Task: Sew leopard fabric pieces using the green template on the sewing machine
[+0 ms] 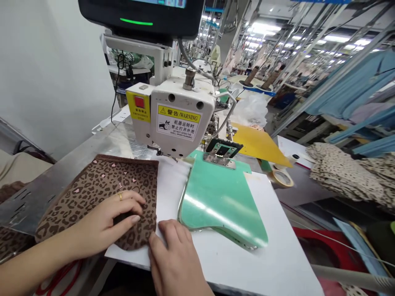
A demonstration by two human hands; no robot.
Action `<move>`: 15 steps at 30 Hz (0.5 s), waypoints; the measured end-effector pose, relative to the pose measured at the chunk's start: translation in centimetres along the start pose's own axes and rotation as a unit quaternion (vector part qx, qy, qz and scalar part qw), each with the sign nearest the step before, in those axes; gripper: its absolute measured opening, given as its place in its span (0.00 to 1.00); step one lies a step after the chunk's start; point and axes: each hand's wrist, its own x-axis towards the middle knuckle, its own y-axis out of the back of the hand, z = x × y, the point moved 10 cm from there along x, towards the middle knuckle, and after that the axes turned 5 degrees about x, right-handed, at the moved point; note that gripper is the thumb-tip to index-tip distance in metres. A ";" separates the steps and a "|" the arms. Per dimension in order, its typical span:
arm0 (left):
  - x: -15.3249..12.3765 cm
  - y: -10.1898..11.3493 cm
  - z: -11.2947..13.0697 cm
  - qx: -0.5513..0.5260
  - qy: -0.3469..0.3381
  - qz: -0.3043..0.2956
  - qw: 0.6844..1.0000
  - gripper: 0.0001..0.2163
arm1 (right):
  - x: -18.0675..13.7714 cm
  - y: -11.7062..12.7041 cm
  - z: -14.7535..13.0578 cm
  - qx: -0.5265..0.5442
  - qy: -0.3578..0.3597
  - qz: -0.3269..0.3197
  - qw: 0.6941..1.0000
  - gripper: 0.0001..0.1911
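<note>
A brown leopard-print fabric piece (pixel 105 189) with small pink marks lies on a metal sewing table, its rounded end reaching a white board (pixel 256 263). My left hand (pixel 111 218), wearing a gold ring (pixel 119 196), presses on the fabric with curled fingers. My right hand (pixel 173 259) has its fingertips on the fabric's lower edge. Just right of them lies a green plastic sewing template (pixel 222 201) with a metal clamp (pixel 219 154), under the white sewing machine head (pixel 179 115). The needle area is hidden.
A yellow board (pixel 259 144) and a roll of masking tape (pixel 281 178) lie behind the template. A stack of printed fabric pieces (pixel 345 176) sits to the right. A monitor (pixel 138 16) hangs above the machine, and a white wall stands on the left.
</note>
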 end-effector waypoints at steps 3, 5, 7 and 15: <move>1.0 -0.4 -1.5 0.147 -0.039 -0.009 0.988 0.22 | -0.4 -0.1 -0.1 -0.013 0.024 0.003 1.000 0.15; 1.3 -1.0 -2.9 0.198 -0.057 -0.040 0.978 0.28 | -0.8 -0.3 0.0 -0.025 0.039 0.001 0.999 0.17; 1.3 -1.2 -3.9 0.220 -0.067 -0.058 0.972 0.30 | -0.9 -0.3 0.1 -0.034 0.048 0.007 0.998 0.19; 3.5 -0.4 -3.9 0.212 -0.049 -0.044 0.975 0.28 | -1.1 -0.5 0.4 -0.047 0.050 0.029 0.997 0.16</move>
